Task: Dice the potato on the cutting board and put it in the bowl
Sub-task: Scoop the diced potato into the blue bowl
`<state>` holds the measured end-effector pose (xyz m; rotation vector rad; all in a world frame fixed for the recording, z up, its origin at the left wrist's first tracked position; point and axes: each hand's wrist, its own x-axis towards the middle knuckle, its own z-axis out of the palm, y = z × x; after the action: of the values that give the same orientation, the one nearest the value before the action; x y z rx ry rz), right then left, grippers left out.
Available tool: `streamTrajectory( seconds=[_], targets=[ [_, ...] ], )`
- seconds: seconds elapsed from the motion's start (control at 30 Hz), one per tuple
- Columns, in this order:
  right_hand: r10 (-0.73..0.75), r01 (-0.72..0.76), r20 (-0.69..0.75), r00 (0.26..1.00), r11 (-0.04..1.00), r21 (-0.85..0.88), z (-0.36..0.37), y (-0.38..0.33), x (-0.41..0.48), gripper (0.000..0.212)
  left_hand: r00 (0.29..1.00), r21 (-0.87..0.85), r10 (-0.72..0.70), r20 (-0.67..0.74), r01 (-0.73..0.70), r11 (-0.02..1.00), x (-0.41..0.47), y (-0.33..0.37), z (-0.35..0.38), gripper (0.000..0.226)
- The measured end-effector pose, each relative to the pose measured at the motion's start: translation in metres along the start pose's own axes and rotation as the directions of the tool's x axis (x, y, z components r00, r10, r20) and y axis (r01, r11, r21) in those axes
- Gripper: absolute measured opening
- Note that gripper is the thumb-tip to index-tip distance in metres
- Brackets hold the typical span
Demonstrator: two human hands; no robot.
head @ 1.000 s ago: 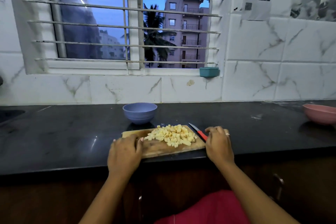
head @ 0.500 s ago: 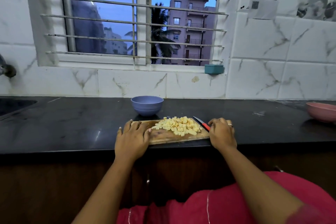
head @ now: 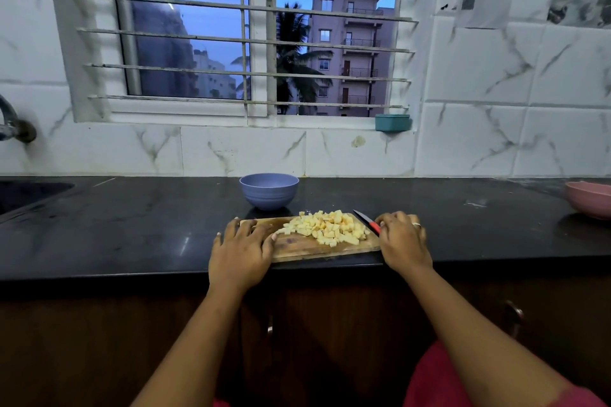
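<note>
The pile of pale yellow potato cubes [head: 325, 228] sits on the right half of the rectangular wooden cutting board [head: 297, 247], so the dicing looks done. The left hand [head: 243, 251] lies flat on the board's left end, fingers spread, likely steadying it. The right hand [head: 401, 241] brackets the right end, fingers curled beside the red-handled, black-bladed knife [head: 369, 222]; I cannot tell whether they grip it. The board's near edge sits close to the lip of the black stone counter [head: 132, 228]. The round lilac bowl [head: 269, 191] stands just beyond the board's far edge, with open counter on either side.
</note>
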<state>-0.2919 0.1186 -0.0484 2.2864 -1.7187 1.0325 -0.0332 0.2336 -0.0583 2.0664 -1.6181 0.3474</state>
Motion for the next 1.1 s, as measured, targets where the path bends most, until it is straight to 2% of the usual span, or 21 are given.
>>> streamTrajectory(
  seconds=[0.23,0.53,0.63,0.73,0.83,0.9,0.97,1.03,1.1],
  targets=[
    [-0.088,0.088,-0.012,0.996,0.995,0.038,0.001,0.002,-0.001,0.036,1.000,-0.001,-0.012,0.005,0.012,1.000,0.000,0.000,-0.001,0.042],
    [-0.264,0.263,0.062,0.962,0.964,0.030,0.000,0.005,0.000,0.062,0.998,0.012,-0.031,0.061,0.030,0.999,0.002,0.000,-0.003,0.044],
    [-0.310,0.308,0.077,0.948,0.951,0.036,0.000,0.007,0.002,0.079,0.996,0.015,-0.035,0.083,0.034,0.999,0.002,0.001,-0.005,0.044],
    [-0.333,0.329,0.065,0.941,0.942,0.066,0.002,0.008,0.003,0.071,0.994,0.022,-0.041,0.103,0.039,0.999,0.001,0.002,-0.006,0.045],
    [-0.328,0.315,0.014,0.945,0.918,0.239,-0.001,-0.002,0.013,0.062,0.987,0.014,-0.052,0.149,0.051,0.999,0.003,0.003,-0.010,0.046],
    [-0.302,0.247,0.084,0.950,0.887,0.391,-0.004,-0.017,0.030,0.055,0.978,0.008,-0.050,0.204,0.049,0.999,0.005,0.003,-0.011,0.047],
    [-0.307,0.166,0.221,0.926,0.854,0.493,-0.005,-0.036,0.050,0.050,0.972,-0.003,-0.053,0.231,0.055,0.998,0.004,0.002,-0.010,0.048],
    [-0.330,0.104,0.372,0.868,0.852,0.514,-0.006,-0.055,0.071,0.044,0.970,-0.005,-0.054,0.238,0.057,0.998,0.006,0.001,-0.011,0.049],
    [-0.348,0.104,0.501,0.793,0.886,0.452,0.000,-0.070,0.086,0.040,0.967,-0.001,-0.052,0.251,0.054,0.999,0.008,0.000,-0.011,0.049]
  ],
)
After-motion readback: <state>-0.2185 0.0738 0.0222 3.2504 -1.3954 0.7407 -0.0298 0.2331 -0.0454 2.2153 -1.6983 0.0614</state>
